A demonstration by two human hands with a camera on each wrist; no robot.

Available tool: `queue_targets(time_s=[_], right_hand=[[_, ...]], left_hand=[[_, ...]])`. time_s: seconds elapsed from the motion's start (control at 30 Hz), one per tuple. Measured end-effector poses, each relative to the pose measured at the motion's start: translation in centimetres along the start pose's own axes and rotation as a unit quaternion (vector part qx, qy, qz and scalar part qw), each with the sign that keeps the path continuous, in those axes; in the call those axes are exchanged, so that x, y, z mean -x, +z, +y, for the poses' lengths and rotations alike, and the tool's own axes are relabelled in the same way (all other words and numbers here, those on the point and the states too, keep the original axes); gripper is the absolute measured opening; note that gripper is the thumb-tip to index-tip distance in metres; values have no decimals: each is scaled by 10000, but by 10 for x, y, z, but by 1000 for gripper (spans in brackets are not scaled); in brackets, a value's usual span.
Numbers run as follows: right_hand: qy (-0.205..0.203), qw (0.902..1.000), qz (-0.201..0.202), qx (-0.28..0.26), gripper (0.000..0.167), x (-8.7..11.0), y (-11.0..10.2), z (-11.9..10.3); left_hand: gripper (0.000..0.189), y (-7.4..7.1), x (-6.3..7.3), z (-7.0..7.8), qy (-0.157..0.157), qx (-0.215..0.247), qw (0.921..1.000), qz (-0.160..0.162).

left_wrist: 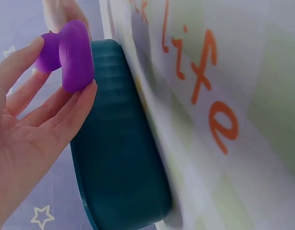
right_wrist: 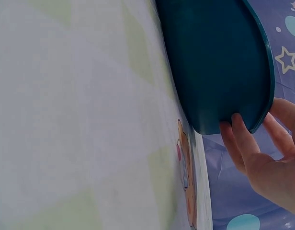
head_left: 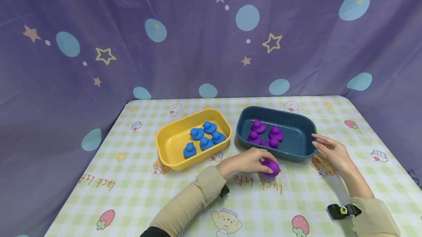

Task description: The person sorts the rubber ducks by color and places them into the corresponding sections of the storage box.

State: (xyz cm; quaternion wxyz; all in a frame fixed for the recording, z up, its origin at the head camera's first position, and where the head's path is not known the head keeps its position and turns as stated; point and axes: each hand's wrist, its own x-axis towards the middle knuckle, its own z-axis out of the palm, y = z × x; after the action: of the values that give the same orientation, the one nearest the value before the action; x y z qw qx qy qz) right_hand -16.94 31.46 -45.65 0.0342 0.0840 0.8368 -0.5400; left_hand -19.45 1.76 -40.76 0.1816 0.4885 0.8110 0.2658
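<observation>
Between thumb and fingers, my left hand (head_left: 252,160) pinches a purple toy duck (head_left: 271,168) in front of the teal basket (head_left: 298,157). The left wrist view shows that duck (left_wrist: 78,57) raised off the tablecloth, near the basket's outer wall. Inside the basket sit several purple ducks (head_left: 258,127), grouped toward its left half. My right hand (head_left: 333,152) is at the basket's right end, fingers spread. In the right wrist view its fingertips (right_wrist: 237,120) touch the basket's end wall near the rim.
A yellow basket (head_left: 168,158) stands left of the teal one and holds several blue toy ducks (head_left: 206,143). Both rest on a checked tablecloth (head_left: 138,196) with printed pictures. A purple curtain (head_left: 197,57) hangs behind the table.
</observation>
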Motion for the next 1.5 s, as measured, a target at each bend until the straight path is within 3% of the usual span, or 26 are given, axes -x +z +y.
queue_targets(time_s=[0.17, 0.43, 0.83, 1.13, 1.3, 1.5], right_hand=[[-40, 10000, 21, -52, 62, 3, 1, -7], [-216, 9995, 84, -202, 59, -14, 1, 19], [78, 9999, 76, -36, 65, -4, 0, 0], [-22, 9999, 133, 90, 63, -9, -1, 10], [69, 9999, 123, 15, 64, -9, -2, 11], [-95, 9998, 171, -91, 61, -11, -1, 18]], left_hand=[[29, -4, 1, 2, 73, 4, 10000, 34], [30, -11, 2, 9, 247, 80, 9996, 61], [31, -17, -3, 18, 424, 191, 9986, 241], [32, -21, -9, 22, 453, -97, 9984, 323], [33, -24, -13, 25, 458, -11, 9982, 376], [34, -25, -18, 27, 503, 124, 9975, 470]])
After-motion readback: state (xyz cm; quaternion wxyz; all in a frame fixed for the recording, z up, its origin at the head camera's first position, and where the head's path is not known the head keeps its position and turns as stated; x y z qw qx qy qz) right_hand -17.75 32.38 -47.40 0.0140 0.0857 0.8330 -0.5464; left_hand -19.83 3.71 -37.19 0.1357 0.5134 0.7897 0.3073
